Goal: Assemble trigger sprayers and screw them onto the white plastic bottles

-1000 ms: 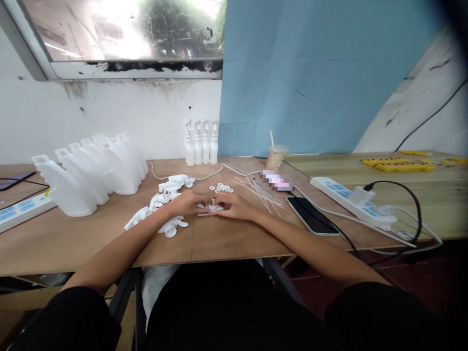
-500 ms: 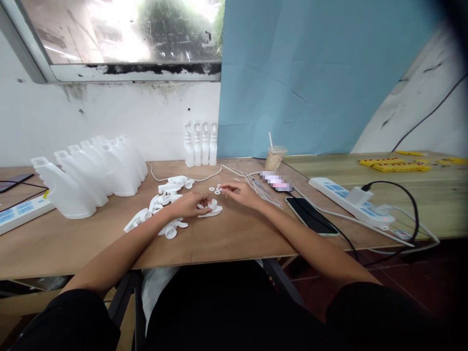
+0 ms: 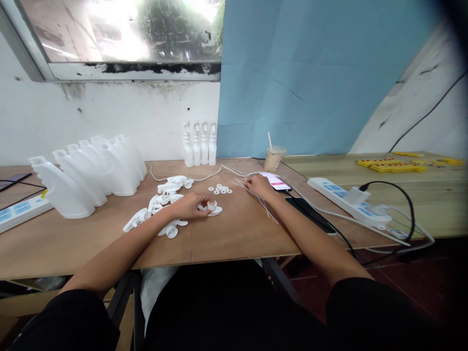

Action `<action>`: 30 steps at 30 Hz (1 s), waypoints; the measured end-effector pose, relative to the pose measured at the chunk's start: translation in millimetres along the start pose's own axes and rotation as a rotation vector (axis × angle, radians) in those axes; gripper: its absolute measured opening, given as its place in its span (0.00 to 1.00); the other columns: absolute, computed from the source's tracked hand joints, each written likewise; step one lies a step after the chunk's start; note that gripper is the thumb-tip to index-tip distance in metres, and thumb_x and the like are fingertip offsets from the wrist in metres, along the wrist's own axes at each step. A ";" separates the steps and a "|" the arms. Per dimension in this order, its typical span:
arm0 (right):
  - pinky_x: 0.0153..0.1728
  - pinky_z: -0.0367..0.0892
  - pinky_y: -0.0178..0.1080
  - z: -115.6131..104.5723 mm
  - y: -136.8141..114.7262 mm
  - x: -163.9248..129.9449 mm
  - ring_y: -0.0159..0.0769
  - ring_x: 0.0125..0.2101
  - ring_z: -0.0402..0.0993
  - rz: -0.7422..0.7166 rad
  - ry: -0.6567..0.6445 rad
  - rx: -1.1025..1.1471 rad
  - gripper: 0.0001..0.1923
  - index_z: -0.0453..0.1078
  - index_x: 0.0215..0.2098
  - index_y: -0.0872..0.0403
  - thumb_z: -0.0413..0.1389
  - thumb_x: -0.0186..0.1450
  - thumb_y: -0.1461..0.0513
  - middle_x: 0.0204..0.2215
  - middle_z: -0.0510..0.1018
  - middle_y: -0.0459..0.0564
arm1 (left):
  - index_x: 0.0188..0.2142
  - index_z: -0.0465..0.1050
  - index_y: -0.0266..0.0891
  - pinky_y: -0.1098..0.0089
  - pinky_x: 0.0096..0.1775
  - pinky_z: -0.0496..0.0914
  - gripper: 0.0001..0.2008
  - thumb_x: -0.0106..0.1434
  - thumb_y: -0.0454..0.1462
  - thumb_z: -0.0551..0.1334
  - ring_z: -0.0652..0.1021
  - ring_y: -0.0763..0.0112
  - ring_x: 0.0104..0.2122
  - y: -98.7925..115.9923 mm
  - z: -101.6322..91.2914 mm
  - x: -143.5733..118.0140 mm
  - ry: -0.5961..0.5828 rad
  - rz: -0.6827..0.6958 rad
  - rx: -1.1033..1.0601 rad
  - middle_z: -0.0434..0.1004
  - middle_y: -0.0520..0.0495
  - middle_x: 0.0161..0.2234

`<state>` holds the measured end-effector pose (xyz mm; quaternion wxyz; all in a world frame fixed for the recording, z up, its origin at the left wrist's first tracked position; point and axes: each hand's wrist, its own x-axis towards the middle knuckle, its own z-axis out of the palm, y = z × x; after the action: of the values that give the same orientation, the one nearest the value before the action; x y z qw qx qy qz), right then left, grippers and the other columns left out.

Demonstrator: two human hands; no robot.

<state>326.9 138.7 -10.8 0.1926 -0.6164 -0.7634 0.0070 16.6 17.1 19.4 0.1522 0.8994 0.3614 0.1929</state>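
My left hand (image 3: pixel 192 205) is closed on a white trigger spray head (image 3: pixel 216 211), which rests low at the tabletop with its round collar facing up. My right hand (image 3: pixel 258 185) is at the thin white tubes (image 3: pixel 269 213), its fingers pinched together on their far ends. How many tubes are between the fingers is hidden. Several flat white washers (image 3: pixel 224 189) lie scattered between my hands. Left of my left hand lies a loose pile of other white spray heads (image 3: pixel 174 184).
Translucent white bottles (image 3: pixel 78 190) stand at the left; several slim white bottles (image 3: pixel 199 146) stand by the wall. Right of my hand are a lit phone (image 3: pixel 278 181), a dark phone (image 3: pixel 305 210), a drink cup (image 3: pixel 274 158) and a power strip (image 3: pixel 343 202) with cables.
My right hand has moved right from the washers to the thin tubes and its fingers have closed there. More washers now show. My left hand stays on the spray head.
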 end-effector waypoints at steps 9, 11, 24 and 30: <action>0.30 0.68 0.37 -16.1 -10.2 3.8 0.35 0.27 0.72 0.181 0.186 0.617 0.12 0.73 0.42 0.59 0.55 0.60 0.64 0.29 0.77 0.52 | 0.53 0.68 0.39 0.71 0.37 0.70 0.25 0.57 0.41 0.65 0.76 0.69 0.34 -11.1 5.8 1.4 0.020 -0.026 -0.164 0.76 0.49 0.34; 0.29 0.69 0.36 -21.2 -22.3 -0.9 0.33 0.26 0.72 0.143 0.125 0.798 0.11 0.72 0.42 0.57 0.53 0.62 0.62 0.29 0.77 0.50 | 0.54 0.68 0.37 0.70 0.38 0.70 0.26 0.56 0.41 0.66 0.76 0.69 0.34 -15.8 8.0 3.4 0.017 -0.027 -0.239 0.76 0.49 0.33; 0.26 0.63 0.33 -9.9 -128.2 -65.9 0.29 0.23 0.68 -0.289 -0.208 1.334 0.17 0.68 0.31 0.54 0.63 0.59 0.50 0.24 0.75 0.44 | 0.45 0.74 0.36 0.70 0.39 0.69 0.17 0.57 0.42 0.65 0.75 0.70 0.34 -20.4 8.0 4.1 -0.022 -0.014 -0.266 0.77 0.48 0.34; 0.27 0.62 0.34 -5.1 -131.8 -72.4 0.29 0.22 0.67 -0.370 -0.128 1.142 0.18 0.65 0.29 0.53 0.60 0.61 0.48 0.21 0.70 0.41 | 0.43 0.75 0.35 0.70 0.37 0.69 0.17 0.57 0.43 0.65 0.75 0.70 0.34 -21.1 8.7 5.6 -0.038 -0.016 -0.233 0.77 0.47 0.34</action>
<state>216.8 37.5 6.0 0.4450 -0.2711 -0.7435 0.4192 11.8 34.5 4.4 0.2641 0.8762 0.3408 0.2153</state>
